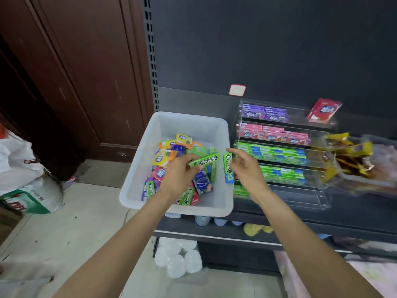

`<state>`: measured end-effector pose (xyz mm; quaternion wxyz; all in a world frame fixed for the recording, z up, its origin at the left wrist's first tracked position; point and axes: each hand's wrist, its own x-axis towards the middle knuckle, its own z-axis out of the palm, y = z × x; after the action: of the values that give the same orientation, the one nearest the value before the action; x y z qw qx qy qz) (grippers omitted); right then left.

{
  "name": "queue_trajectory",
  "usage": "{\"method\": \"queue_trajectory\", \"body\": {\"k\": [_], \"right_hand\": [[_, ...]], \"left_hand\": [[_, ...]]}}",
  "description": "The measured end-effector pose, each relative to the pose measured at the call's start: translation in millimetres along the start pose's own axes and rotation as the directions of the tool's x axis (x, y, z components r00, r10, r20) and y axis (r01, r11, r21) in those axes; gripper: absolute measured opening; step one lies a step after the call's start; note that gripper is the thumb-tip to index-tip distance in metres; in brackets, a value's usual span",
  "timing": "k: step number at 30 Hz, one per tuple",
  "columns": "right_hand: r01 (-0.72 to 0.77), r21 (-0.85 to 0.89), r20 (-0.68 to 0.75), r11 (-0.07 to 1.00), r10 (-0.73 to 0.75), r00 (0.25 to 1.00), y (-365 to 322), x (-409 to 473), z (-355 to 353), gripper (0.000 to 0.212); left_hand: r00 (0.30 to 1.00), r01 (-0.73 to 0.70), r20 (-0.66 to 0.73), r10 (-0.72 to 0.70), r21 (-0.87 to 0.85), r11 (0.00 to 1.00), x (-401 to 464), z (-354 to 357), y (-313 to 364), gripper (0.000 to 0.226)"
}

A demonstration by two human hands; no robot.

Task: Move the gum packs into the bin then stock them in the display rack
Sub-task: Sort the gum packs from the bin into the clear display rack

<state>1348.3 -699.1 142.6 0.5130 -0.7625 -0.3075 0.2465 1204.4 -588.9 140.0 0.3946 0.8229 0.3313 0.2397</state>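
The left hand pinches a slim, glossy green gum pack above the white translucent plastic bin, its fingers curled round the pack's left end. The right hand holds a second green pack upright between thumb and fingers, at the bin's right rim. Inside the rectangular bin lies a loose heap of gum packs: flat cardboard boxes in yellow, orange, purple, red and green. Just beside it, on the dark metal shelf, stands a clear acrylic display rack with stepped tiers carrying neat purple, pink and green rows.
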Motion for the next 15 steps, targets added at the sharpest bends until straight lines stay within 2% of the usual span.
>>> {"method": "queue_trajectory", "body": {"k": [2,5,9,12,15], "right_hand": [[-0.039,0.015,-0.037,0.999,0.039,0.999,11,-6,-35,0.036],[-0.078,-0.001,-0.056,0.997,0.078,0.995,34,-10,-80,0.022],[-0.065,-0.157,-0.061,0.986,0.056,0.997,72,-7,-118,0.013],[0.006,-0.31,-0.006,0.951,-0.008,1.0,96,-5,-132,0.02],[0.027,-0.409,0.07,0.912,0.003,0.998,115,-5,-137,0.034]], "left_hand": [[0.999,0.013,0.041,-0.012,-0.023,1.0,0,27,18,0.034],[0.997,0.02,0.071,-0.017,-0.038,0.999,0,63,41,0.03],[0.997,-0.016,0.077,0.015,0.016,1.0,-2,98,64,0.032],[0.998,0.001,0.056,-0.002,0.013,1.0,-6,116,72,0.034],[0.999,0.022,0.037,-0.023,0.025,0.999,-10,130,77,0.035]]}}
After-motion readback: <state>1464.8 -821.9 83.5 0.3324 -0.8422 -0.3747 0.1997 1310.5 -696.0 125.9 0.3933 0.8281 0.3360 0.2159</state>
